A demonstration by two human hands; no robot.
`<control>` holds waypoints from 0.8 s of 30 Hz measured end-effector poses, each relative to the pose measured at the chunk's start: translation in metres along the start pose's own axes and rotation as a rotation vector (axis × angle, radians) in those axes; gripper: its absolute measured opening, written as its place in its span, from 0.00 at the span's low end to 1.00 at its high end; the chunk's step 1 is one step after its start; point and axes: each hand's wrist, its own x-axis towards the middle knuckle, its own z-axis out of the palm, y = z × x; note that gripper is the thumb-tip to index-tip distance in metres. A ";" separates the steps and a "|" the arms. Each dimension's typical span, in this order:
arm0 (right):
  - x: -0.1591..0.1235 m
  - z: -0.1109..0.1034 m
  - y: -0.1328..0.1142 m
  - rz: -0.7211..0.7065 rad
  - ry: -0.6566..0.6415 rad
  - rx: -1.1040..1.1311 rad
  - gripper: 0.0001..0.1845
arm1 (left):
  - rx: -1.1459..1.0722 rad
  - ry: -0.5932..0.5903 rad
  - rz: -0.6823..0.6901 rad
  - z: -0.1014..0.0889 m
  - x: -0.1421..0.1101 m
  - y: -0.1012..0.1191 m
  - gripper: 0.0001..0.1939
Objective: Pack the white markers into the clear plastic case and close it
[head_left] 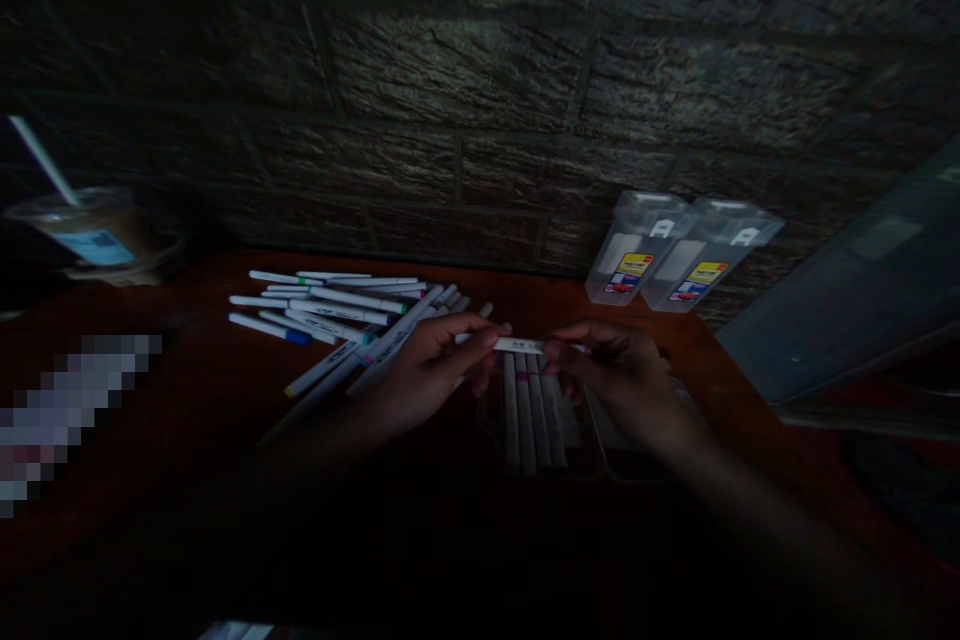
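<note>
Head view, and at my far left a lidded plastic cup [139,230] of brown drink with a white straw [45,160] stands by the rough block wall [450,70]. Right of it, on the reddish-brown bench [187,350], lies a loose heap of white markers [352,298], pointing various ways, with blue, green, purple and yellow ends showing. Just beside the heap, my left hand [431,365] pinches one end of a single white marker [519,345], which I hold roughly level, dark print facing me. Below it, a row of markers [531,420] lies side by side in a clear case [609,470]; its outline is too dark to make out fully. My right hand [626,372] grips the same marker's other end between thumb and fingers. Beyond that hand, two clear containers [621,255] with yellow-and-blue labels stand next to each other near the wall, and a grey panel [840,300] slants at the far right.
</note>
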 end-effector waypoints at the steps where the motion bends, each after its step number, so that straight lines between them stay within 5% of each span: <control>1: 0.001 -0.001 -0.001 0.006 0.000 0.031 0.06 | -0.010 0.010 0.001 -0.001 0.001 0.000 0.12; 10: 0.004 -0.006 -0.006 0.031 -0.096 0.158 0.11 | -0.197 0.079 -0.005 -0.008 0.007 -0.013 0.11; 18: 0.004 -0.011 -0.001 -0.141 0.020 -0.059 0.09 | -0.360 0.145 -0.046 -0.007 0.009 -0.014 0.11; 24: 0.007 -0.015 0.003 -0.100 0.059 -0.064 0.09 | -0.394 0.111 -0.027 -0.007 0.007 -0.010 0.12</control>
